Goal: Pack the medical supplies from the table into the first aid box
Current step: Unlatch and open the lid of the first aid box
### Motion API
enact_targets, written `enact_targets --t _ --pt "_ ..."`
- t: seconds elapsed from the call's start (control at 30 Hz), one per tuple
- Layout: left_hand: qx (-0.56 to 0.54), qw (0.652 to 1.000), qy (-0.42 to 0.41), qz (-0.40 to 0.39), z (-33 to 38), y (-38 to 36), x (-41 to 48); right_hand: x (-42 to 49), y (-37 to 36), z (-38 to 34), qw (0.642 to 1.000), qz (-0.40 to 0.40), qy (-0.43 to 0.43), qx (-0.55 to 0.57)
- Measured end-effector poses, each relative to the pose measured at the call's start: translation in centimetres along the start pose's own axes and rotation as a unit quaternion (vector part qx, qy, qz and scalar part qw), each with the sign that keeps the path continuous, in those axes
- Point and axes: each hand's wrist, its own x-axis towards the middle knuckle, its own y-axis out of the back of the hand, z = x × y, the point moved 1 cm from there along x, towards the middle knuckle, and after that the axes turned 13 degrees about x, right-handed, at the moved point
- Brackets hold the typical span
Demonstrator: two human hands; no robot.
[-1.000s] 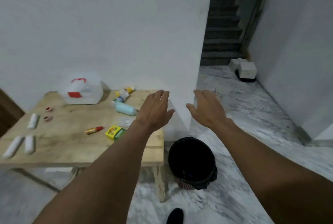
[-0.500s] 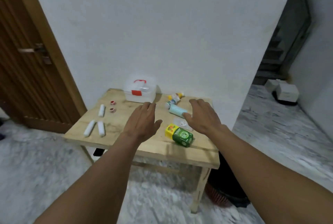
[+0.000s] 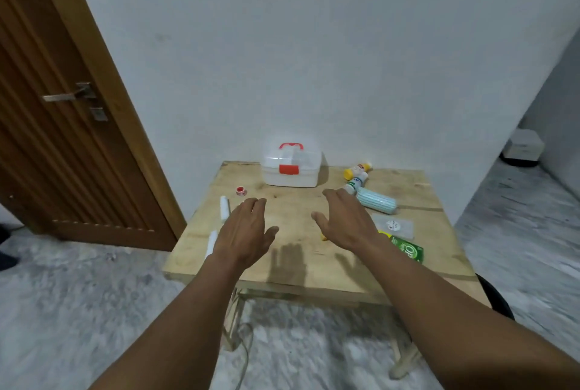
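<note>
Table (image 3: 417,195) of pale wood stands against the white wall, a brown door (image 3: 62,125) to its left. First aid box (image 3: 291,165), clear plastic with a red handle and latch, sits shut at the table's back edge. Both arms reach out over the tabletop: the left hand (image 3: 243,229) and the right hand (image 3: 346,220) hover palm down with fingers spread, holding nothing. A ribbed pale-blue roll (image 3: 378,201) lies right of the right hand, a green packet (image 3: 408,250) nearer the front edge. White rolls (image 3: 224,206) lie left of the left hand, a small red tape spool (image 3: 241,190) behind them.
</note>
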Motion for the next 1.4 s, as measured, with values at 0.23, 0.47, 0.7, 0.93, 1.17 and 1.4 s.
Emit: enact_targets --t 0.23,0.47,0.7,0.93,1.17,1.4 --pt "-0.033 0.999 0.007 -0.009 -2.7 -3.9 7.6 8.7 -5.0 1.7 0.998 -0.034 -0.044 0.021" --pt "-0.076 0.997 0.027 -0.011 -5.9 -7.3 17.1 16.9 -9.8 3.3 0.984 -0.025 -0.132 0.114" --pt "-0.134 0.991 -0.016 -0.004 -9.0 -11.4 24.7 21.7 -14.6 2.9 0.880 0.079 -0.271 0.382" --pt "-0.171 0.980 -0.098 -0.036 -11.8 -15.2 31.1 24.9 -18.5 2.2 0.684 0.240 -0.360 0.587" --pt "-0.231 0.963 -0.136 -0.028 -12.5 -17.4 32.4 27.3 -19.6 1.4 0.607 0.310 -0.369 0.632" --pt "-0.296 0.947 -0.122 -0.007 -12.5 -17.9 32.3 27.9 -20.5 1.0 0.557 0.355 -0.388 0.643"
